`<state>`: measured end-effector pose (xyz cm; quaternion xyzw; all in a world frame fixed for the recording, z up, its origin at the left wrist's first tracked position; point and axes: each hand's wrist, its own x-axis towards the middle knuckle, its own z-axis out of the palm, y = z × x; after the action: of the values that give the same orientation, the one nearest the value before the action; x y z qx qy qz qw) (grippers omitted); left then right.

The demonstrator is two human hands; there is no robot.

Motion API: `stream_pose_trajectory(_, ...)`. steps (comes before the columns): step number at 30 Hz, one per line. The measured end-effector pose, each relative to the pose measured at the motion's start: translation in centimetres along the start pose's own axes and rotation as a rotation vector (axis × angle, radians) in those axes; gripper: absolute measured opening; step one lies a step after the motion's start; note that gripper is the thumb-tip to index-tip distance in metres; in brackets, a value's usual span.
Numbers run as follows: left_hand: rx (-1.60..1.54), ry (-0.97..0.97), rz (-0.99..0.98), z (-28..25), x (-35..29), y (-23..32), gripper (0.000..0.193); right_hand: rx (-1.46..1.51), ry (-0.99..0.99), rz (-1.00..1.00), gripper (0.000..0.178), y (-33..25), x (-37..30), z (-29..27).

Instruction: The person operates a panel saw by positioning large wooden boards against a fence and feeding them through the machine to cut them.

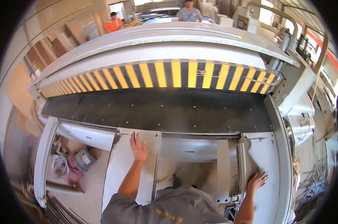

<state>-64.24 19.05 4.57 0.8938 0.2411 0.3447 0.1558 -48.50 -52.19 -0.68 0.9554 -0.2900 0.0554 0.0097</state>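
My left hand [138, 150] is open, fingers stretched forward over a pale table plate [130, 173] near the front edge of a dark machine bed [154, 112]. Further right and nearer to me, my right hand [256, 182] is also open, fingers pointing right, over another pale plate [268, 158]. Neither hand holds anything. Whether the palms press on the plates or hover just above cannot be made out. Across the far side of the dark bed runs a guard beam [176, 74] with yellow and black stripes. Small light dots are scattered over the bed.
A metal side rail [279, 127] bounds the bed at right. Between the plates, gaps show the floor, with a grey bucket [84, 158] and bags at left. Thin offcut strips [310, 190] lie at right. Two people [189, 14] are beyond the machine, one in orange [113, 24].
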Motion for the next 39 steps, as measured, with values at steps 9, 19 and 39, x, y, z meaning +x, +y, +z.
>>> stream_pose_trajectory(9, -0.059, 0.0, 0.04, 4.5, 1.4, -1.6, 0.061, 0.171, 0.079, -0.015, 0.063, -0.9, -0.7, -1.8)
stream_pose_trajectory(19, -0.21, 0.062, 0.033, 3.7, 4.4, 3.2, 0.056, 0.187, -0.01, 0.009, 0.065, -1.6, -0.4, -4.3)
stream_pose_trajectory(39, 0.748, -0.394, -0.604, -5.2, 6.3, -19.4, 0.083, 0.178, -0.042, -0.025, 0.065, -2.7, 0.5, -3.2)
